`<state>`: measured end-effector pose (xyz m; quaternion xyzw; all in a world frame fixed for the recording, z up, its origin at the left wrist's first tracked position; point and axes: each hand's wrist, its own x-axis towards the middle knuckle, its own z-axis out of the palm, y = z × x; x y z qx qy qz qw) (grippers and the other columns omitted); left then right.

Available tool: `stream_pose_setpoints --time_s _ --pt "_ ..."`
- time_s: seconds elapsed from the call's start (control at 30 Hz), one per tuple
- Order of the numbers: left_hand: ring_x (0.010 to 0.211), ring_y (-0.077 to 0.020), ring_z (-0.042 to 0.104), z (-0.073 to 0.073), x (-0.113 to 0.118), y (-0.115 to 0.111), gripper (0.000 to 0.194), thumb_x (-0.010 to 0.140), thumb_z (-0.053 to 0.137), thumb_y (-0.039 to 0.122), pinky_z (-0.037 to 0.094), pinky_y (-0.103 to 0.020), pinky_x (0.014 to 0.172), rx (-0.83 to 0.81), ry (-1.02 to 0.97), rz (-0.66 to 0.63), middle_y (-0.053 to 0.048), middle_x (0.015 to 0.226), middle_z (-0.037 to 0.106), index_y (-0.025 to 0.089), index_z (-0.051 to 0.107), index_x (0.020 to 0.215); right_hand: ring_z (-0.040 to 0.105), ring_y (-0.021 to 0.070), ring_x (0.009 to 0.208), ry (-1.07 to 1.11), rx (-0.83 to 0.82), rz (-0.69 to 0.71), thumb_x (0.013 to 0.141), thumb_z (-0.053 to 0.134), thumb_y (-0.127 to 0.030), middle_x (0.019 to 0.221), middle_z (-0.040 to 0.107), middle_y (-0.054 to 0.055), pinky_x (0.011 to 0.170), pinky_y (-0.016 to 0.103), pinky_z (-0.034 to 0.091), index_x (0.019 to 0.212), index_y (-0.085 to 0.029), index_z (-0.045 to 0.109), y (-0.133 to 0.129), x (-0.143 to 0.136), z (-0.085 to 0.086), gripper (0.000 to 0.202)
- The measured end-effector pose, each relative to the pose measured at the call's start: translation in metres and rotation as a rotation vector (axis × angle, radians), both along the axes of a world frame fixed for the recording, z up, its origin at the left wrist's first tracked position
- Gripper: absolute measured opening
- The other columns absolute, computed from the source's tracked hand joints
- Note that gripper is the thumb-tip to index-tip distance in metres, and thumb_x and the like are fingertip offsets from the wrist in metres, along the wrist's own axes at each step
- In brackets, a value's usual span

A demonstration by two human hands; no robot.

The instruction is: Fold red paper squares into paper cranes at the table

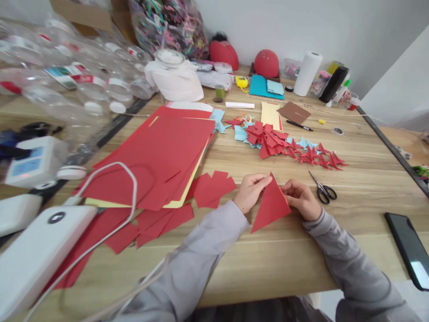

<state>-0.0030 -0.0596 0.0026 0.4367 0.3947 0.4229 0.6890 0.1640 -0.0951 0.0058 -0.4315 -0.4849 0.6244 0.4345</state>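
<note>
A red piece of paper (271, 206), folded into a triangle, is held up just above the table. My left hand (250, 191) pinches it near the top corner. On the other side, my right hand (301, 197) grips its right edge between thumb and fingers. Black-handled scissors (325, 189) lie just beyond my right hand. Cut red paper squares (214, 189) are spread to the left of my left hand. Farther back sits a pile of folded red paper cranes (268, 138), with some light blue ones among them.
A stack of large red sheets (161, 152) covers the left of the table. A white power bank (43, 255) with a cable stands at the front left, near many plastic bottles (94, 85). A phone (407, 248) lies at the right edge. A black pen (299, 125) rests behind the cranes.
</note>
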Motion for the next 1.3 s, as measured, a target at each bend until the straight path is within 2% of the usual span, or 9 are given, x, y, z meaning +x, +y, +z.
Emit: stream_pose_setpoints --time_s 0.3,0.57,0.97,1.3 --pt "0.049 -0.0091 0.047 -0.0005 -0.0005 0.0001 0.032 0.067 0.066 0.045 0.032 -0.02 0.046 -0.013 0.008 0.002 0.002 0.055 0.053 0.014 0.058 0.061 0.054 0.0088 0.047 -0.022 -0.016 -0.027 0.062 0.077 -0.033 0.059 0.063 -0.001 0.044 0.02 0.042 0.078 -0.016 0.059 0.0006 -0.0002 -0.0007 0.03" --pt "0.05 -0.0092 0.048 -0.0014 -0.0005 0.0006 0.032 0.066 0.066 0.045 0.033 -0.021 0.046 -0.012 -0.004 0.001 0.001 0.056 0.054 0.014 0.06 0.062 0.057 0.0099 0.052 0.027 -0.031 -0.074 0.061 0.077 -0.033 0.064 0.065 -0.001 0.047 0.021 0.044 0.075 -0.017 0.057 0.0004 -0.0009 -0.0012 0.029" --pt "0.046 -0.0088 0.046 -0.0028 -0.0004 0.0008 0.03 0.067 0.065 0.041 0.03 -0.022 0.045 0.01 0.007 -0.093 0.001 0.052 0.052 0.014 0.057 0.055 0.056 0.0108 0.053 0.012 -0.016 -0.021 0.061 0.078 -0.035 0.065 0.065 0.0 0.05 0.023 0.043 0.077 -0.017 0.057 -0.001 -0.0016 0.0009 0.031" --pt "0.048 -0.009 0.047 -0.0013 0.0 -0.0009 0.03 0.067 0.065 0.041 0.032 -0.022 0.048 -0.037 -0.013 -0.11 0.001 0.053 0.053 0.014 0.058 0.058 0.056 0.0106 0.053 0.022 -0.017 -0.015 0.064 0.076 -0.034 0.065 0.064 -0.001 0.05 0.022 0.042 0.077 -0.018 0.056 -0.0012 -0.0008 0.0001 0.029"
